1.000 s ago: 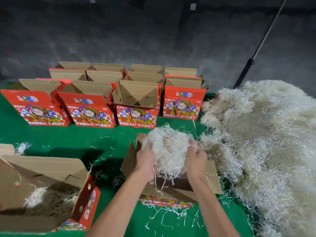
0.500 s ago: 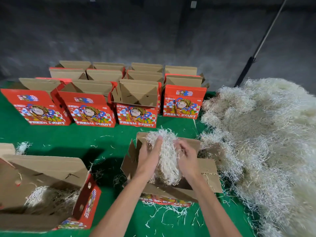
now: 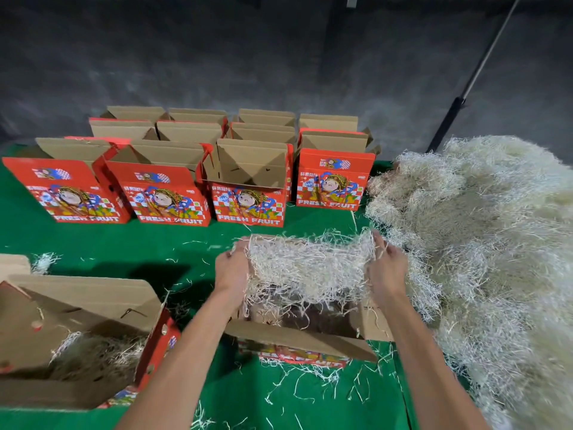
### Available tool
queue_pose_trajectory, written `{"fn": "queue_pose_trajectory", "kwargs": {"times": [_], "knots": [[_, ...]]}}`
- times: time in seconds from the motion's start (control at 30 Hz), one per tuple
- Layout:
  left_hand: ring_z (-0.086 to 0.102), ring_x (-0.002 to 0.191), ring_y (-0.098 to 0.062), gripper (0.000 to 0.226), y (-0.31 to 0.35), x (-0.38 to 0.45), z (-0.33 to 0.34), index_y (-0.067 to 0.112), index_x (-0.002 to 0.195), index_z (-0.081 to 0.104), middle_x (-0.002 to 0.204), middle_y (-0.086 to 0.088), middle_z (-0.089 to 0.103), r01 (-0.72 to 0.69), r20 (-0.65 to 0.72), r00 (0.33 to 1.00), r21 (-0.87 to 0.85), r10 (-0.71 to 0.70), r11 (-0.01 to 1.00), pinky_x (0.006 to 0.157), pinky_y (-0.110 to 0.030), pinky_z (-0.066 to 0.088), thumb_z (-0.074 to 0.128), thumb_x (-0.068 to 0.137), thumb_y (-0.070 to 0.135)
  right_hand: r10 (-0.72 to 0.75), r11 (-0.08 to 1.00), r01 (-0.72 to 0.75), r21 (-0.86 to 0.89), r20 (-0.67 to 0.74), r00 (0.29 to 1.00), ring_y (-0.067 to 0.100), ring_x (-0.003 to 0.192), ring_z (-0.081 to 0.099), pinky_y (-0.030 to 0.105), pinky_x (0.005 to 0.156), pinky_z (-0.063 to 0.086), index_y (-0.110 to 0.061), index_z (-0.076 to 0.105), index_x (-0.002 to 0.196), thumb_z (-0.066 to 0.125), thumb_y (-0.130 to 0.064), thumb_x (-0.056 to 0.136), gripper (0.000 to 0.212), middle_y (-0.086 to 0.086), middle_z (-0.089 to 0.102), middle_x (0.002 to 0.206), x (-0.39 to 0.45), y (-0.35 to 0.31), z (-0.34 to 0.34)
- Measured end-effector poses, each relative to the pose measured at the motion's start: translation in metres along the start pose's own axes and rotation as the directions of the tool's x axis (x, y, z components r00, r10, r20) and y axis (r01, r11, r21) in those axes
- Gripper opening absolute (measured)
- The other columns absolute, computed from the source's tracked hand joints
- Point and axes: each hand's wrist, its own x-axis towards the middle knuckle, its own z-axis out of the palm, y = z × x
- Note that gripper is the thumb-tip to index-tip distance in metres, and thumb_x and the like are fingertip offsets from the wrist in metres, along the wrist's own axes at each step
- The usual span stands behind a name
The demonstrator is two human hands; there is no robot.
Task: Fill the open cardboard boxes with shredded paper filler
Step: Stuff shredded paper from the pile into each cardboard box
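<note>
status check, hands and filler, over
Left hand and right hand grip the filler clump, spread over the open box. Nothing blocking.

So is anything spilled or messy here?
Yes. Loose strands of shredded paper are scattered on the green table around the open box, and a small stray tuft lies far left.

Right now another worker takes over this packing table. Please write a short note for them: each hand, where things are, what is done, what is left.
Left hand and right hand each grip one end of a wad of shredded paper, stretched over the open box in front.
Big filler pile: on the right of the green table.
Done: the box at near left holds some filler.
Left: drop this wad in, then fill the red boxes standing open at the back; their insides are not visible.
</note>
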Motion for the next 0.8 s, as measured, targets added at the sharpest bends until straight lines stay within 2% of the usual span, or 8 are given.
{"fn": "queue_pose_trajectory", "kwargs": {"times": [0.1, 0.13, 0.2, 0.4, 0.53, 0.57, 0.63, 0.8], "knots": [[0.059, 0.055, -0.01, 0.024, -0.001, -0.014, 0.017, 0.022, 0.096, 0.059, 0.068, 0.001, 0.056, 0.051, 0.199, 0.979, -0.014, -0.047, 0.999, 0.063, -0.027, 0.052, 0.049, 0.101, 0.042, -0.022, 1.0, 0.019, 0.013, 0.186, 0.982, 0.0, 0.04, 0.042, 0.019, 0.04, 0.038, -0.061, 0.054, 0.121, 0.049, -0.043, 0.103, 0.027, -0.012, 0.025, 0.1, -0.021, 0.0, 0.018], [0.068, 0.064, -0.008, 0.022, -0.001, -0.023, 0.025, 0.025, 0.102, 0.064, 0.074, -0.002, 0.065, 0.105, 0.315, 0.946, -0.067, -0.078, 0.992, 0.061, -0.026, 0.053, 0.049, 0.101, 0.042, -0.021, 1.0, 0.024, -0.01, 0.261, 0.965, -0.001, 0.05, 0.048, 0.022, 0.048, 0.045, -0.061, 0.057, 0.118, 0.047, -0.067, 0.095, 0.026, -0.021, 0.042, 0.084, -0.03, 0.002, 0.027], [0.066, 0.109, -0.014, 0.042, -0.009, -0.032, 0.039, 0.024, 0.127, 0.059, 0.111, 0.001, 0.069, 0.135, 0.457, 0.885, -0.055, -0.095, 0.989, 0.092, -0.037, 0.052, 0.054, 0.096, 0.052, -0.046, 0.993, 0.079, -0.083, 0.343, 0.938, -0.003, 0.09, 0.053, 0.03, 0.084, 0.051, -0.041, 0.051, 0.135, 0.041, -0.091, 0.078, 0.077, -0.024, 0.051, 0.102, -0.044, 0.011, 0.046], [0.055, 0.113, -0.017, 0.055, -0.02, -0.045, 0.047, 0.029, 0.129, 0.057, 0.132, 0.003, 0.059, -0.01, 0.239, 0.971, 0.027, 0.003, 1.0, 0.101, -0.037, 0.042, 0.07, 0.084, 0.057, -0.034, 0.999, 0.038, -0.017, 0.221, 0.975, 0.007, 0.042, 0.032, 0.02, 0.039, 0.03, -0.01, 0.051, 0.084, 0.054, -0.05, 0.097, 0.042, -0.01, 0.037, 0.05, -0.052, 0.019, 0.062], [0.054, 0.12, -0.035, 0.021, -0.001, -0.02, 0.019, 0.03, 0.097, 0.072, 0.109, -0.005, 0.072, -0.105, 0.098, 0.989, -0.078, 0.113, 0.991, 0.107, -0.04, 0.029, 0.076, 0.082, 0.043, 0.07, 0.995, -0.078, 0.067, 0.107, 0.992, 0.023, 0.089, 0.071, 0.021, 0.081, 0.055, -0.006, 0.034, 0.151, 0.059, -0.055, 0.093, 0.08, 0.019, 0.069, 0.111, -0.04, 0.001, 0.027], [0.056, 0.123, -0.029, 0.037, -0.001, -0.012, 0.013, 0.024, 0.112, 0.068, 0.12, -0.006, 0.068, -0.122, 0.091, 0.987, -0.092, 0.13, 0.988, 0.108, -0.041, 0.038, 0.075, 0.082, 0.046, 0.072, 0.996, -0.077, 0.045, 0.097, 0.993, 0.023, 0.081, 0.071, 0.026, 0.083, 0.024, -0.008, 0.026, 0.155, 0.057, -0.059, 0.091, 0.087, 0.025, 0.068, 0.107, -0.039, -0.002, 0.018], [0.05, 0.112, -0.011, 0.065, 0.002, -0.01, 0.011, 0.018, 0.129, 0.057, 0.126, 0.004, 0.058, -0.127, 0.134, 0.981, -0.093, 0.139, 0.987, 0.108, -0.04, 0.036, 0.071, 0.081, 0.06, 0.092, 0.996, -0.09, -0.018, 0.125, 0.988, 0.02, 0.067, 0.069, 0.013, 0.049, 0.033, -0.019, 0.028, 0.153, 0.048, -0.073, 0.087, 0.087, 0.025, 0.068, 0.099, -0.041, -0.007, 0.013], [0.048, 0.062, -0.004, 0.055, 0.002, -0.025, 0.01, 0.025, 0.079, 0.05, 0.068, 0.018, 0.053, -0.177, 0.249, 0.955, 0.045, 0.16, 0.983, 0.072, -0.029, 0.035, 0.057, 0.076, 0.08, 0.015, 0.999, -0.033, 0.042, 0.369, 0.929, 0.029, 0.1, 0.069, 0.048, 0.092, 0.053, -0.035, 0.066, 0.105, 0.024, -0.087, 0.086, 0.07, 0.014, 0.069, 0.115, -0.034, -0.005, 0.016]]}}
